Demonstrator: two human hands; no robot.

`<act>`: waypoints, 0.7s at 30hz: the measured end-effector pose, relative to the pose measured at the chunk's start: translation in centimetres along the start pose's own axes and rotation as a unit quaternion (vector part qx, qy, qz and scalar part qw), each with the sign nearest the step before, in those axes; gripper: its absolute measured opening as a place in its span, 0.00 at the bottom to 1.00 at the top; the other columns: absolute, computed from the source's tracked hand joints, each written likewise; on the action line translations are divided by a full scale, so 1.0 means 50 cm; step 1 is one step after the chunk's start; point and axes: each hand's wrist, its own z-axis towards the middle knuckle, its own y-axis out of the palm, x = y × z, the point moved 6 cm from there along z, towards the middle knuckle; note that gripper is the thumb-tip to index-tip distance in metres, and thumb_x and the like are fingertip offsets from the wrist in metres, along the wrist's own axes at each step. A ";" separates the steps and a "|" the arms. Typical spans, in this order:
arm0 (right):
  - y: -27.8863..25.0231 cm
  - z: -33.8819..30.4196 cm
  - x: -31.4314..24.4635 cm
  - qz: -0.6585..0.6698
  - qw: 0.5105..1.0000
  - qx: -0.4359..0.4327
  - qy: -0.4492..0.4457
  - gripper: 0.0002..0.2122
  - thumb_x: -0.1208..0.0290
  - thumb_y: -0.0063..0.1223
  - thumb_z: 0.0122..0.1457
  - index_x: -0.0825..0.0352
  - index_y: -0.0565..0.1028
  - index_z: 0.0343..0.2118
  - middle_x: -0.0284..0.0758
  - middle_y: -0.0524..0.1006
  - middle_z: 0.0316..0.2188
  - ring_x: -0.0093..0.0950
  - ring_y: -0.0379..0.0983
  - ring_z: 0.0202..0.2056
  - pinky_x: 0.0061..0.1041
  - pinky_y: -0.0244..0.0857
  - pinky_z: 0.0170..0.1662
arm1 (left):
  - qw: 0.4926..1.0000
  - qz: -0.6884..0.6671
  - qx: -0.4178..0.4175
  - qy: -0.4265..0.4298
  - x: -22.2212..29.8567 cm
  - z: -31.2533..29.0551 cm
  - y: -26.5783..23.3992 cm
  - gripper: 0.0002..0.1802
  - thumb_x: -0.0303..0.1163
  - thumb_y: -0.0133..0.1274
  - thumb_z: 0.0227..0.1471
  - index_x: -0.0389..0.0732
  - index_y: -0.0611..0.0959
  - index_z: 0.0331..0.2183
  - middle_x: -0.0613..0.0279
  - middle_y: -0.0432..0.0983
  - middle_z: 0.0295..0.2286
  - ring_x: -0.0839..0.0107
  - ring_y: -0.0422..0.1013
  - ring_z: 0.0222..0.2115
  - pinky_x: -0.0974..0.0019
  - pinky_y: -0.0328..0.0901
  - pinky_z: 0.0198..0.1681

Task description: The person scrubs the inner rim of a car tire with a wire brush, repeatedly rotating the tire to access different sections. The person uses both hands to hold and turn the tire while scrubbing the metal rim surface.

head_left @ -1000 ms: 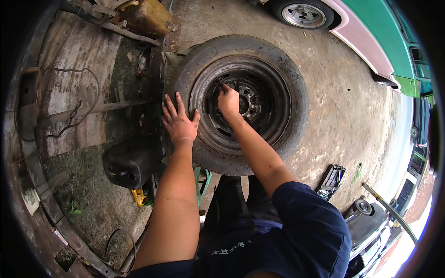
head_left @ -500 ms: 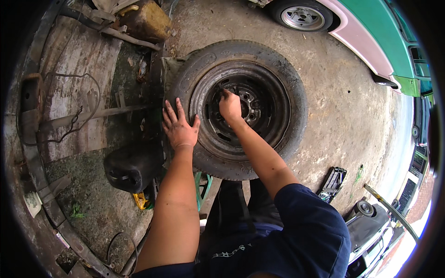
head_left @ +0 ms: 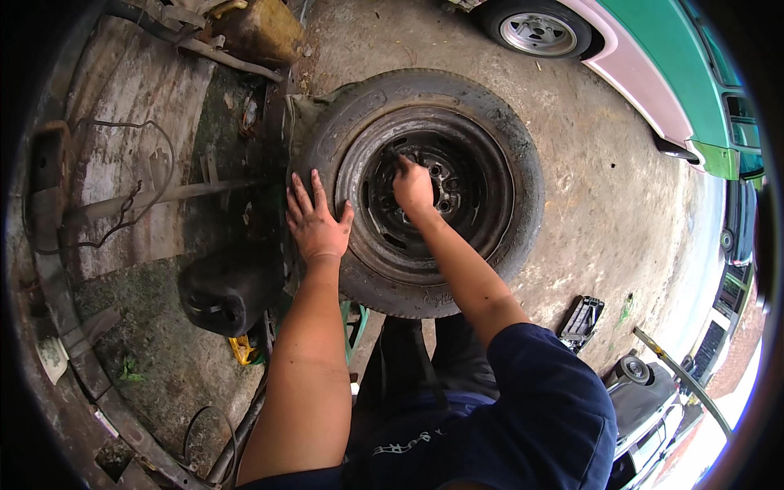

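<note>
A wheel with a black tyre and a dark, worn steel rim lies face up in front of me. My left hand rests with fingers spread on the tyre's left sidewall. Inside the rim, my right hand is closed just left of the hub, where round bolt holes show. Its fingertips point to the far side of the rim's dish. Whatever they pinch, if anything, is too dark and small to make out.
To the left stands a rusty metal frame with a black container beside it. A yellowish jerrycan is at the far left. On the right are a green and pink vehicle and a black tray-like part on the concrete floor.
My right hand has shifted slightly right and nearer to me within the rim. My left hand stays on the tyre.
</note>
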 end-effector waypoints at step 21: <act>0.009 -0.022 -0.016 -0.052 0.998 -0.035 -0.014 0.16 0.72 0.49 0.57 0.65 0.77 0.48 0.53 0.78 0.40 0.49 0.75 0.43 0.42 0.69 0.49 | 1.000 -0.025 0.009 0.010 -0.006 -0.002 0.002 0.46 0.52 0.48 0.54 0.57 0.49 0.68 0.55 0.39 0.68 0.49 0.44 0.66 0.46 0.48 0.64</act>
